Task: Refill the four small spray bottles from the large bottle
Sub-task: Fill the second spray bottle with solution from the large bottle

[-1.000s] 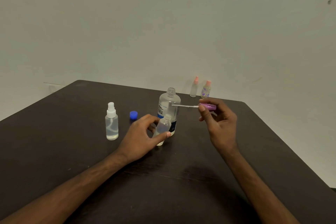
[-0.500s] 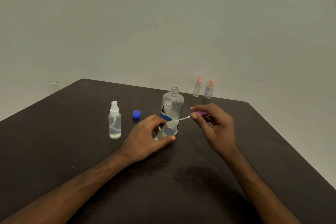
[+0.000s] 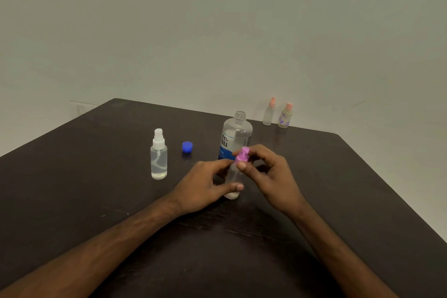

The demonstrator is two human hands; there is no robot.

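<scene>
My left hand point(image 3: 205, 186) grips a small clear spray bottle point(image 3: 233, 182) standing on the dark table point(image 3: 96, 201). My right hand point(image 3: 268, 176) pinches the purple spray cap point(image 3: 242, 155) sitting on that bottle's neck. Right behind stands the large clear bottle point(image 3: 235, 136), uncapped, with a blue label. A white-capped spray bottle point(image 3: 158, 156) with clear liquid stands to the left. Two pink-capped spray bottles point(image 3: 269, 112) point(image 3: 285, 116) stand at the table's far edge.
The large bottle's blue cap point(image 3: 187, 147) lies between the white-capped bottle and the large bottle. A pale wall rises behind the table. The table's right edge runs diagonally toward me.
My right hand brought the purple cap with its dip tube down into the small bottle's neck; the tube is now inside. The left hand has stood the bottle upright.
</scene>
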